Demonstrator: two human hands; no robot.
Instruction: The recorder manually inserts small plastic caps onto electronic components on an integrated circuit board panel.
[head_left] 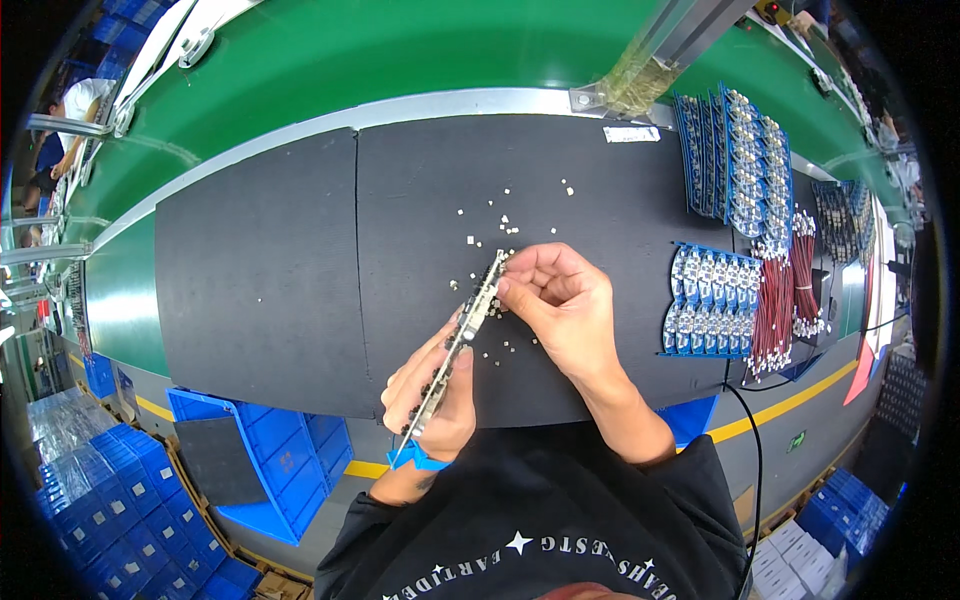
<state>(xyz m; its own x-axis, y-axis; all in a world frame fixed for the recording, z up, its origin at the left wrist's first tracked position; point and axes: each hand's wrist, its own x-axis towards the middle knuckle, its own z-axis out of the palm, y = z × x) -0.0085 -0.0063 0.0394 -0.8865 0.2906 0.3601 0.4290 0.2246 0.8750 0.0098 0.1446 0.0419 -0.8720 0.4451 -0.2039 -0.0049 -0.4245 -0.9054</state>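
A long circuit board panel (455, 345) is held tilted and nearly edge-on above the black mat, with small parts along its faces. My left hand (430, 400) grips its near half, thumb on one side and fingers on the other. At the far end of the panel, my right hand (568, 310) is closed, thumb and forefinger pinching at its edge. Whether a small piece is also between those fingertips is hidden. Small white connector-like pieces (505, 222) lie scattered on the mat beyond and beneath the hands.
Blue circuit board panels stand upright (735, 165) at the far right, with more boards (712, 300) nearer. Beside them lie bundles of red wires (770, 310). A green conveyor belt (400, 60) runs behind the mat (260, 270). Blue crates (285, 465) sit below the near edge.
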